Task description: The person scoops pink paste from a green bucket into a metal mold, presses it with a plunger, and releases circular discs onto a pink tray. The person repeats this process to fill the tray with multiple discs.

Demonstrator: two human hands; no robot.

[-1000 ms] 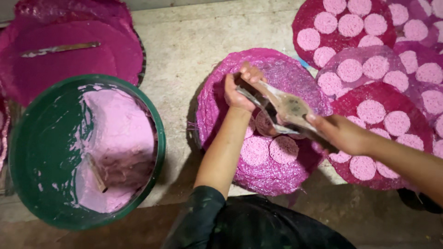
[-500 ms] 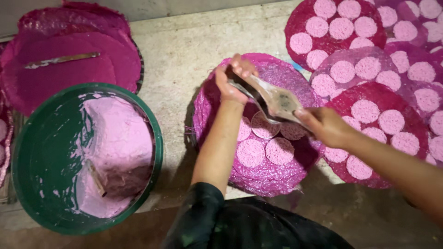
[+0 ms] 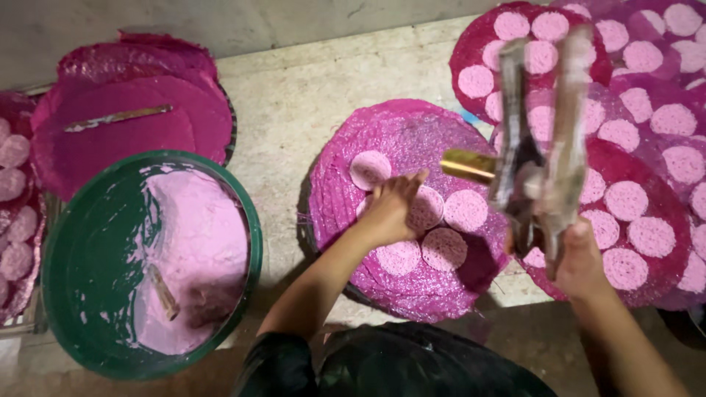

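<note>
My right hand (image 3: 581, 261) grips a metal hand press (image 3: 540, 147) with two long handles and a brass tube, lifted and blurred above the mats. My left hand (image 3: 393, 209) rests flat on a round magenta woven mat (image 3: 390, 287), fingers spread beside several pale pink round pressed discs (image 3: 445, 248) laid on it. The newest disc (image 3: 370, 169) lies at the mat's upper part.
A green basin (image 3: 70, 294) of pink dough with a stick in it stands at left. A stack of bare magenta mats (image 3: 132, 132) with a flat stick lies behind it. Mats full of pink discs (image 3: 647, 147) overlap at right on the concrete floor.
The press has been lifted up and to the right, away from the mat. My left hand let go of it and dropped onto the mat. More discs lie on the mat.
</note>
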